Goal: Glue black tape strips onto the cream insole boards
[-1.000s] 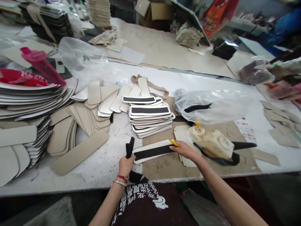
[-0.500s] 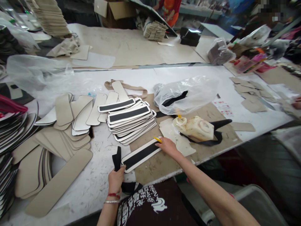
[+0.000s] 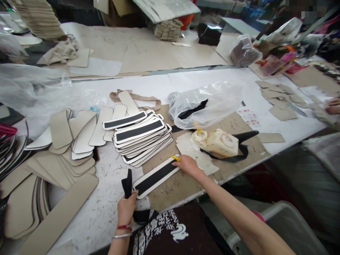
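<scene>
1. The white-edged panel [image 3: 156, 177] is laid aslant on the brown board [image 3: 166, 199], on the person's side of the pile of panels [image 3: 142, 140]; its left end reaches past the board's edge.
2. For good work, the panel should probably be pressed flat from both ends, so that the dark centre band is not rucked or pulled askew.
3. An even pale margin is best checked along all 4 sides, and the tip of the yellow tool [image 3: 175, 158] is best directed away from the surface.
4. The left hand [image 3: 126, 209] is nearly closed, thumb uppermost, with the panel's left end pinched; a black strap [image 3: 127, 183] stands up beside it, and whether that is gripped too cannot be told.
5. The right hand [image 3: 188, 165] is curled around the yellow tool, its fingertips set on the panel's far end.
6. The right forearm is stretched inward across the table edge; the left wrist is tucked near the body.
</scene>
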Demonstrator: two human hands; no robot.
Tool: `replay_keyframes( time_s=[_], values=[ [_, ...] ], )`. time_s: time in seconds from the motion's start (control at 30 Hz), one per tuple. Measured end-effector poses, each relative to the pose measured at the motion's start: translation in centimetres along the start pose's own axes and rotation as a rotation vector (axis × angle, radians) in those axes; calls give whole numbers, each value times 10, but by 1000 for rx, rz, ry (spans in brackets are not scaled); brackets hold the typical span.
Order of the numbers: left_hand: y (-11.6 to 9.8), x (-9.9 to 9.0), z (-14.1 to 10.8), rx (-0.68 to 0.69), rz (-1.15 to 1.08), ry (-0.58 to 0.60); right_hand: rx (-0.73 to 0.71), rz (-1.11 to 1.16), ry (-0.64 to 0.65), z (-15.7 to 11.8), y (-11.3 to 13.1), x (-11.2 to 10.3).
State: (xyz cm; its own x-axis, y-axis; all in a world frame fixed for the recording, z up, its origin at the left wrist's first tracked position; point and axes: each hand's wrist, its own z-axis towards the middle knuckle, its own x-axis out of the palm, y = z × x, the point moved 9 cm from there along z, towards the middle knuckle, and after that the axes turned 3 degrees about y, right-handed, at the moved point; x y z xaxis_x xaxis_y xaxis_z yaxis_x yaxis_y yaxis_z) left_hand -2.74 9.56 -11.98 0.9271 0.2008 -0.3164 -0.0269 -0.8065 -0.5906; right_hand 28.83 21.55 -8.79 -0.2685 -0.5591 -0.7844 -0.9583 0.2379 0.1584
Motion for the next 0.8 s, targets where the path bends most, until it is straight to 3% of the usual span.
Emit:
replay_keyframes(
  time_s=[0.27, 0.47, 0.63, 0.8],
  values=[
    [6, -1, 5, 9, 5, 19, 56, -7, -88, -13, -19, -4],
    [13, 3, 9, 9, -129, 80, -98, 236, -183, -17, -8, -2],
    [5, -5, -1, 43, -252, 199, -103, 771, -25, -24, -11, 11],
    [-5, -20, -10, 126, -292, 256, 8, 1034, 105, -46, -1, 18]
  ],
)
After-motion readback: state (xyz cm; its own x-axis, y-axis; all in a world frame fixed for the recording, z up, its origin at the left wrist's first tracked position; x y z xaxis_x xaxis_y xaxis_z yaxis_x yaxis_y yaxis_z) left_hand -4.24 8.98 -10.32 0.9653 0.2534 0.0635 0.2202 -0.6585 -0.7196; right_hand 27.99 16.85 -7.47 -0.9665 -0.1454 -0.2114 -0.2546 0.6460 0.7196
